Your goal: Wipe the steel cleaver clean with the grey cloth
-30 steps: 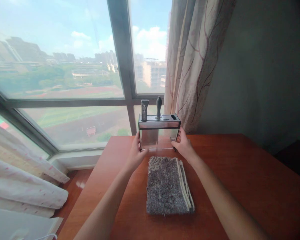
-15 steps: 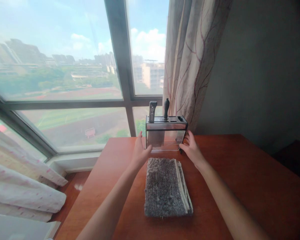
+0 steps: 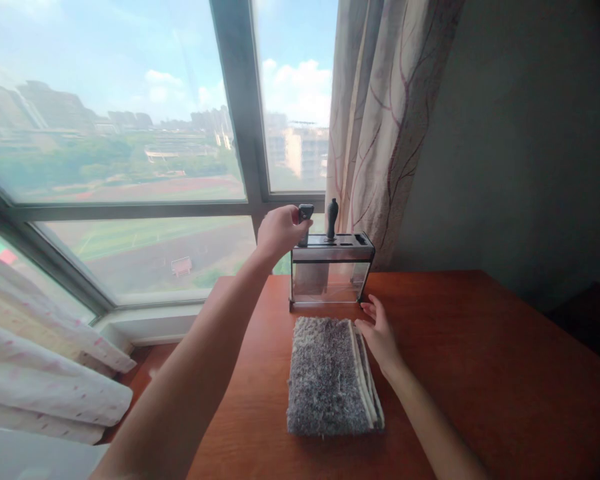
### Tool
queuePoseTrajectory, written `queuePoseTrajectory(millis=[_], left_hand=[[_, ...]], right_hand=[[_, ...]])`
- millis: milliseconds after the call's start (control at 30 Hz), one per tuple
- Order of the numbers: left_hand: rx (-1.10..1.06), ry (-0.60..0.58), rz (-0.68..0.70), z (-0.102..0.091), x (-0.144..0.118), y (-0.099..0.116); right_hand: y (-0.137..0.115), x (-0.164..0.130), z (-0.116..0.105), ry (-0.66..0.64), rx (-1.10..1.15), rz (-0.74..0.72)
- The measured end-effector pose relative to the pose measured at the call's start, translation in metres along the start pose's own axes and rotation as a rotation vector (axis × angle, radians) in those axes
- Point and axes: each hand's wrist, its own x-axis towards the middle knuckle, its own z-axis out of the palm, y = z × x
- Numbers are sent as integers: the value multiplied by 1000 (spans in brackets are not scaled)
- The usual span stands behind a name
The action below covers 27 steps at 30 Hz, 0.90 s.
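Note:
A knife block [image 3: 333, 253] with a metal top and clear sides stands upright at the table's far edge. A kitchen knife with a broad dark handle [image 3: 306, 212] sits in its left end, the blade down inside the block. My left hand [image 3: 281, 231] grips that handle from the left, fingers and thumb round it. A second black handle [image 3: 333, 219] sticks up from the top near the middle. My right hand [image 3: 379, 333] hovers by the block's lower right corner with fingers apart, holding nothing. Just below it lies a folded grey fluffy towel [image 3: 330, 380] with pale edges.
The brown wooden table [image 3: 455, 353] carries both block and towel. Behind it rise a window frame [image 3: 245, 133] and a long curtain [image 3: 375, 120]. Another curtain [image 3: 40, 373] hangs low on the left, beside the floor.
My left hand has risen from the block's left side to the knife handle and closed on it. My right hand has come off the block's right side, down and towards me.

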Motion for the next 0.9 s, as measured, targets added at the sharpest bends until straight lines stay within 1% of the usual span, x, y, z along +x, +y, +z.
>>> queuePoseTrajectory(millis=[133, 300, 367, 533, 600, 800, 900], left_hand=[[18, -2, 75, -2, 5, 3], [-35, 1, 123, -9, 18, 19], [-45, 44, 153, -13, 27, 27], [-78, 237, 203, -29, 51, 43], [-102, 295, 209, -36, 58, 49], [-115, 347, 223, -50, 72, 66], [-115, 407, 236, -56, 80, 72]], right_hand=[[15, -3, -3, 13, 38, 60], [25, -2, -8, 28, 77, 98], [24, -2, -9, 30, 86, 100], [23, -2, -10, 35, 111, 103], [25, -2, -10, 33, 117, 105], [31, 2, -11, 41, 142, 109], [32, 3, -11, 41, 151, 110]])
